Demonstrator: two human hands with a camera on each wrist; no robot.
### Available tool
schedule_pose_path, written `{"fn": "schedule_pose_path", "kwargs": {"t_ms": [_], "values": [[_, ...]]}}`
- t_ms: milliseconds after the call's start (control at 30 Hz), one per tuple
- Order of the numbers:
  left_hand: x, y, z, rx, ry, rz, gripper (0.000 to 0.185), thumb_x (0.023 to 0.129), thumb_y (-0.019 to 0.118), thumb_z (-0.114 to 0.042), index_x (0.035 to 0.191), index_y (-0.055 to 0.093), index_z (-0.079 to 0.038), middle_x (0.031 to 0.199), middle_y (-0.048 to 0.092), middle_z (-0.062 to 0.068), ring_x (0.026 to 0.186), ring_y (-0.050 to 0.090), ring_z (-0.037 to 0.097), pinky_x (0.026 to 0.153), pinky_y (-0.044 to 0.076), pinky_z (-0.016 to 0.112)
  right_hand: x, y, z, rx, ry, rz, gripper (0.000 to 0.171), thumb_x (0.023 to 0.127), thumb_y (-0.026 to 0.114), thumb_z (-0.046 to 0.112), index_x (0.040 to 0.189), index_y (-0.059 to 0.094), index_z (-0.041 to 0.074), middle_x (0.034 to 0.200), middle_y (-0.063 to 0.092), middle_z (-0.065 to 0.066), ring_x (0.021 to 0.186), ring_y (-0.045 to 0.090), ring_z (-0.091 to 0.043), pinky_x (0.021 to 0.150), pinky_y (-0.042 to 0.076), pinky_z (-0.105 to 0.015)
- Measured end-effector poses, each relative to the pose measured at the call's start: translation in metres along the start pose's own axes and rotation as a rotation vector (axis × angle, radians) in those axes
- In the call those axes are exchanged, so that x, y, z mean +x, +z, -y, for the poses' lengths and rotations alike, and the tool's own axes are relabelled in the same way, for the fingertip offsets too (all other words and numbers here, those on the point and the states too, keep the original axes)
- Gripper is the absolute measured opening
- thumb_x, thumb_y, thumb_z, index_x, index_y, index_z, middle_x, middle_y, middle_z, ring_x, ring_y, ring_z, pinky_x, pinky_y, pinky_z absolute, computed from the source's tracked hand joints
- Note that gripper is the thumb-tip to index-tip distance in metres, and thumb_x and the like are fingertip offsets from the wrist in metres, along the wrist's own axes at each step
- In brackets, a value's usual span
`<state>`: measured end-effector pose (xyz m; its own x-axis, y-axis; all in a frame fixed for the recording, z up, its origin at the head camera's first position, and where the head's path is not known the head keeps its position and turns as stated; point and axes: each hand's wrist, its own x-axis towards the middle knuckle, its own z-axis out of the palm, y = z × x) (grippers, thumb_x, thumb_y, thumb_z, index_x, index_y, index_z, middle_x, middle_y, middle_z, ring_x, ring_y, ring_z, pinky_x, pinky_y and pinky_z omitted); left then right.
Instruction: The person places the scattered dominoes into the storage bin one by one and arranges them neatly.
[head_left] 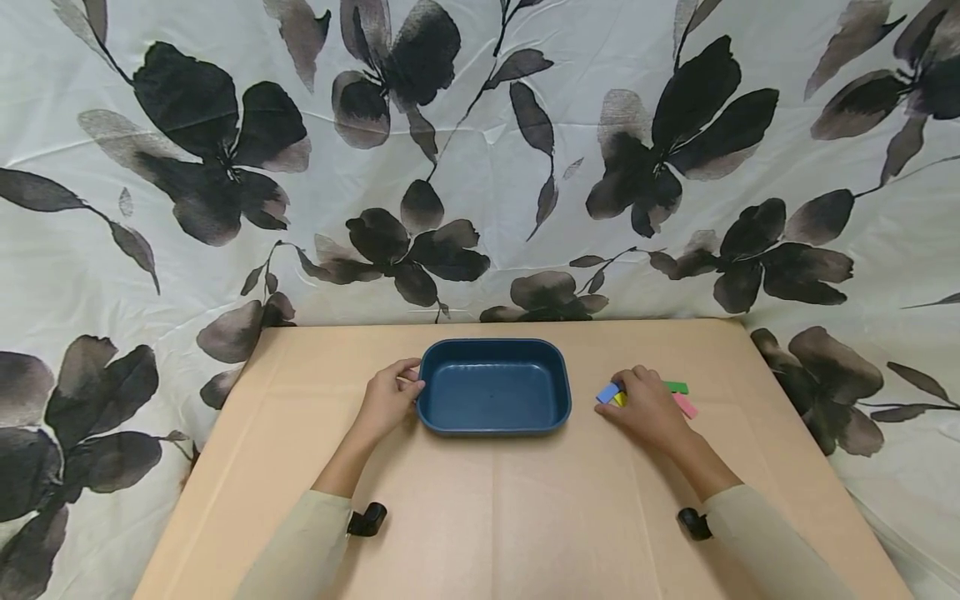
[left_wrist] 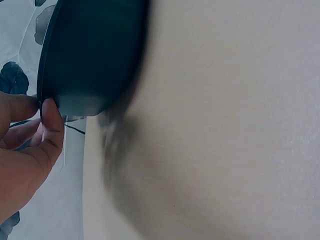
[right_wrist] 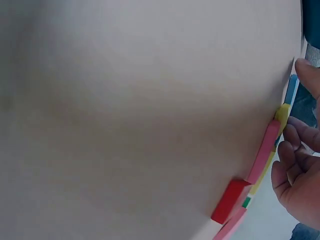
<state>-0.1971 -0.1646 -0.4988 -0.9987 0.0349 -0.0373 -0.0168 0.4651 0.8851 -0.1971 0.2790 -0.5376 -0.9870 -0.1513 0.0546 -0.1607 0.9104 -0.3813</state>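
My left hand (head_left: 391,396) pinches the left rim of a dark blue rectangular dish (head_left: 493,392), thumb on the outside, as the left wrist view shows. The dish stands on the table, and its inside is bare. To the right of it, my right hand (head_left: 648,408) reaches over a group of small coloured blocks. Its thumb and forefinger are spread around a blue block (head_left: 607,392), beside a yellow block (head_left: 620,399). A green block (head_left: 677,387) and a pink block (head_left: 686,406) show past the knuckles. The right wrist view also shows a red block (right_wrist: 231,201).
The table (head_left: 495,508) has a tan, faintly creased top. Its far edge runs just behind the dish, against a white cloth (head_left: 525,192) printed with dark flowers. Small black cameras sit at the left wrist (head_left: 367,519) and right wrist (head_left: 694,524).
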Motion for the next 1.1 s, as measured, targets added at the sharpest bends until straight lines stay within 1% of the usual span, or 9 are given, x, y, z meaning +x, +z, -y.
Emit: {"fn": "schedule_pose_path", "kwargs": {"t_ms": [167, 267, 467, 633, 733, 867, 1000, 1100], "values": [[-0.001, -0.001, -0.001, 0.007, -0.001, 0.003, 0.042, 0.098, 0.066, 0.0, 0.139, 0.06, 0.003, 0.109, 0.065, 0.018, 0.08, 0.063, 0.016, 0.055, 0.055, 0.019, -0.003, 0.004, 0.001, -0.004, 0.016, -0.03, 0.056, 0.084, 0.084, 0.042, 0.115, 0.068, -0.001, 0.103, 0.061, -0.016, 0.091, 0.054, -0.03, 0.071, 0.048, -0.035], [-0.002, -0.003, 0.0, 0.005, -0.004, 0.006, 0.041, 0.098, 0.066, 0.0, 0.139, 0.06, 0.002, 0.109, 0.064, 0.018, 0.079, 0.062, 0.016, 0.055, 0.054, 0.019, -0.006, 0.005, 0.004, 0.0, 0.023, -0.044, 0.053, 0.084, 0.085, 0.039, 0.114, 0.068, -0.002, 0.102, 0.062, -0.017, 0.089, 0.055, -0.03, 0.07, 0.049, -0.035], [-0.004, -0.006, 0.001, -0.006, -0.002, 0.015, 0.041, 0.098, 0.066, 0.0, 0.138, 0.061, 0.002, 0.108, 0.064, 0.018, 0.079, 0.063, 0.017, 0.056, 0.057, 0.022, -0.011, 0.004, 0.009, 0.012, 0.027, -0.052, 0.05, 0.084, 0.085, 0.035, 0.112, 0.069, -0.003, 0.101, 0.062, -0.018, 0.09, 0.056, -0.031, 0.072, 0.052, -0.039], [-0.007, -0.007, 0.002, -0.035, -0.007, 0.044, 0.042, 0.098, 0.066, 0.001, 0.139, 0.059, 0.003, 0.107, 0.062, 0.019, 0.071, 0.064, 0.018, 0.055, 0.06, 0.027, -0.016, 0.004, 0.013, 0.026, 0.043, -0.048, 0.05, 0.084, 0.085, 0.036, 0.112, 0.068, -0.002, 0.103, 0.062, -0.016, 0.092, 0.056, -0.031, 0.075, 0.052, -0.04], [-0.008, -0.008, 0.003, -0.04, -0.008, 0.049, 0.042, 0.098, 0.066, 0.001, 0.139, 0.059, 0.002, 0.106, 0.061, 0.019, 0.067, 0.062, 0.017, 0.054, 0.059, 0.027, -0.017, 0.002, 0.017, 0.057, 0.04, -0.05, 0.051, 0.084, 0.085, 0.036, 0.115, 0.067, -0.002, 0.107, 0.062, -0.017, 0.096, 0.056, -0.033, 0.079, 0.053, -0.043], [-0.009, -0.009, 0.004, -0.041, -0.006, 0.049, 0.042, 0.098, 0.066, 0.001, 0.139, 0.06, 0.002, 0.106, 0.061, 0.019, 0.068, 0.062, 0.016, 0.053, 0.057, 0.023, -0.015, -0.003, 0.025, 0.099, 0.027, -0.045, 0.052, 0.086, 0.084, 0.034, 0.118, 0.065, -0.003, 0.112, 0.063, -0.018, 0.103, 0.057, -0.035, 0.088, 0.054, -0.048], [-0.01, -0.01, 0.004, -0.044, -0.001, 0.06, 0.042, 0.098, 0.065, 0.002, 0.139, 0.059, 0.002, 0.106, 0.061, 0.019, 0.068, 0.062, 0.016, 0.054, 0.059, 0.026, -0.014, -0.01, 0.035, 0.151, 0.01, -0.045, 0.05, 0.088, 0.083, 0.03, 0.122, 0.064, -0.003, 0.113, 0.063, -0.017, 0.1, 0.061, -0.031, 0.088, 0.056, -0.046], [-0.011, -0.011, 0.004, -0.047, 0.002, 0.07, 0.042, 0.098, 0.065, 0.001, 0.14, 0.059, 0.002, 0.106, 0.061, 0.019, 0.067, 0.062, 0.015, 0.056, 0.061, 0.031, -0.012, -0.015, 0.046, 0.211, -0.014, -0.069, 0.049, 0.088, 0.083, 0.026, 0.124, 0.064, -0.001, 0.113, 0.063, -0.016, 0.098, 0.064, -0.029, 0.084, 0.058, -0.045]]}}
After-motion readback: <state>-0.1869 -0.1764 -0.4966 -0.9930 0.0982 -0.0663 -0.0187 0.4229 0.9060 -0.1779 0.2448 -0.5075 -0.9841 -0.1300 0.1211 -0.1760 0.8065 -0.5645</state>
